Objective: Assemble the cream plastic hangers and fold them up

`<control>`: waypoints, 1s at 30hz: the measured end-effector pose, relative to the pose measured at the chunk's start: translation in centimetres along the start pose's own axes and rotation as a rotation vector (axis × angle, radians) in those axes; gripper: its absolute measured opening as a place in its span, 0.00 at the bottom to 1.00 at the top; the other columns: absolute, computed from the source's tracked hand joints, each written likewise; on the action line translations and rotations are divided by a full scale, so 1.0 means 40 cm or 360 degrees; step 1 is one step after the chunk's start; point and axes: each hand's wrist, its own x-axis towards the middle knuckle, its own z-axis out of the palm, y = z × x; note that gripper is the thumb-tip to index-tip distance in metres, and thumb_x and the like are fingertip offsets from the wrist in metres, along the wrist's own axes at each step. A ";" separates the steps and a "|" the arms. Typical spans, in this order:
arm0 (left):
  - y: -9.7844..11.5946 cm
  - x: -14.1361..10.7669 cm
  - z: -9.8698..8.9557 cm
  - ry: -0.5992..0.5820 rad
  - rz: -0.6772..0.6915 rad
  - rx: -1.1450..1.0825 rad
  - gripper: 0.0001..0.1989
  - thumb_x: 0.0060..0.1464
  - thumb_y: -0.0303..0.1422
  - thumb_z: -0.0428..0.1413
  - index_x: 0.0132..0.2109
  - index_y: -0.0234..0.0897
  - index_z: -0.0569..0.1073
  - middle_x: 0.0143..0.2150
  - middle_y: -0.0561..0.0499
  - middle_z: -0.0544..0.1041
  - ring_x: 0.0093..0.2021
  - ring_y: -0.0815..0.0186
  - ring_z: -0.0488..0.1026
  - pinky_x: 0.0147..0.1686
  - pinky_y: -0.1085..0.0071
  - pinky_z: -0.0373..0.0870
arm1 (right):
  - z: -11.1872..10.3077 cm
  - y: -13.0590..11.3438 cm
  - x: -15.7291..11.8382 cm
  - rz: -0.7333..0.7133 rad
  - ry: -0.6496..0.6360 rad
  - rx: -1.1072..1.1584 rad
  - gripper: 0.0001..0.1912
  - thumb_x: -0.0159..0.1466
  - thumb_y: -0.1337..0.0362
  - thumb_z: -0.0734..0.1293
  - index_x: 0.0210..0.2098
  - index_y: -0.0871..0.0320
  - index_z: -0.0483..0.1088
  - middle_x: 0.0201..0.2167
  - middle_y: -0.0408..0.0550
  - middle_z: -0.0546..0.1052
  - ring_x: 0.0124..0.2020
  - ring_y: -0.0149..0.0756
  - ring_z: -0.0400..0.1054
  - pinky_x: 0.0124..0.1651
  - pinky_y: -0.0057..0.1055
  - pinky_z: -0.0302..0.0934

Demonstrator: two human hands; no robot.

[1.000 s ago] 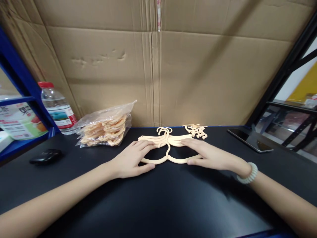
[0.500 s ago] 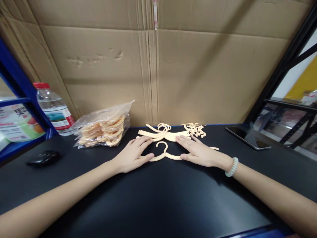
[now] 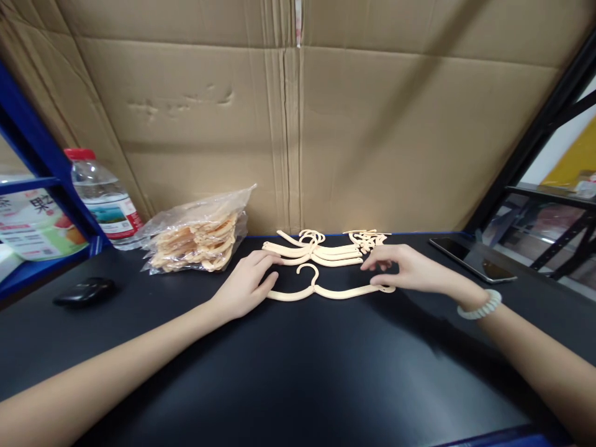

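A cream clothes hanger point(image 3: 347, 293) lies flat on the black table, its hook pointing away from me. Just behind it are several stacked hangers point(image 3: 335, 252) of the same kind. My left hand point(image 3: 244, 282) rests at the left ends of both, fingers stretched over the stack's end and thumb by the front hanger, whose left tip is hidden. Over the front hanger's right end hovers my right hand point(image 3: 405, 268), its fingers bent and apart from the thumb, with nothing visible between them. A small heap of loose cream hooks point(image 3: 372, 239) sits behind that hand.
A clear plastic bag of cream hangers point(image 3: 200, 239) stands at the back left, near a water bottle point(image 3: 105, 198) and a black mouse point(image 3: 84, 292). A phone point(image 3: 470, 259) lies at the right. Cardboard point(image 3: 209, 124) walls off the back.
My right hand has moved right and lifted off the stack and front hanger, uncovering most of their right arms. My left hand has drawn slightly left.
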 end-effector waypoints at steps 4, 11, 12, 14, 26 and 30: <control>-0.010 0.000 0.004 0.0035 -0.0051 -0.0059 0.13 0.62 0.31 0.45 0.49 0.36 0.70 0.52 0.43 0.73 0.55 0.56 0.67 0.57 0.55 0.63 | 0.048 -0.025 0.008 -0.0053 -0.0143 0.0077 0.08 0.62 0.60 0.67 0.33 0.57 0.75 0.30 0.47 0.76 0.30 0.34 0.65 0.33 0.30 0.60; -0.017 -0.003 0.009 0.0047 -0.0065 -0.0083 0.14 0.62 0.32 0.45 0.51 0.34 0.69 0.52 0.42 0.74 0.55 0.56 0.68 0.57 0.55 0.64 | 0.087 -0.041 0.020 -0.0070 0.0000 0.0095 0.08 0.63 0.62 0.65 0.32 0.58 0.74 0.28 0.46 0.75 0.29 0.32 0.64 0.32 0.29 0.58; -0.019 -0.003 0.010 0.0053 -0.0069 -0.0076 0.14 0.61 0.32 0.45 0.51 0.34 0.69 0.52 0.41 0.74 0.55 0.56 0.68 0.57 0.55 0.64 | 0.088 -0.042 0.020 -0.0074 0.0007 0.0087 0.08 0.63 0.62 0.65 0.32 0.59 0.74 0.28 0.46 0.74 0.29 0.32 0.64 0.32 0.29 0.58; -0.022 -0.003 0.013 0.0059 -0.0074 -0.0068 0.15 0.61 0.32 0.45 0.51 0.33 0.69 0.52 0.41 0.74 0.55 0.56 0.69 0.56 0.55 0.65 | 0.089 -0.041 0.020 -0.0076 0.0014 0.0069 0.08 0.63 0.62 0.65 0.33 0.59 0.74 0.28 0.46 0.74 0.28 0.32 0.64 0.31 0.29 0.57; -0.015 -0.005 0.010 0.0123 -0.0055 -0.0048 0.12 0.62 0.31 0.46 0.49 0.35 0.70 0.50 0.43 0.75 0.52 0.56 0.69 0.54 0.55 0.65 | 0.089 0.000 0.025 0.0011 0.0373 -0.0114 0.05 0.63 0.64 0.66 0.34 0.57 0.74 0.30 0.47 0.75 0.33 0.36 0.66 0.37 0.32 0.60; -0.003 -0.001 0.006 0.0127 -0.0015 0.0027 0.11 0.61 0.30 0.47 0.48 0.35 0.69 0.49 0.43 0.74 0.51 0.55 0.69 0.52 0.54 0.66 | 0.100 0.017 0.035 0.0101 0.0376 -0.0137 0.05 0.62 0.64 0.67 0.35 0.57 0.75 0.31 0.48 0.76 0.33 0.37 0.67 0.37 0.33 0.62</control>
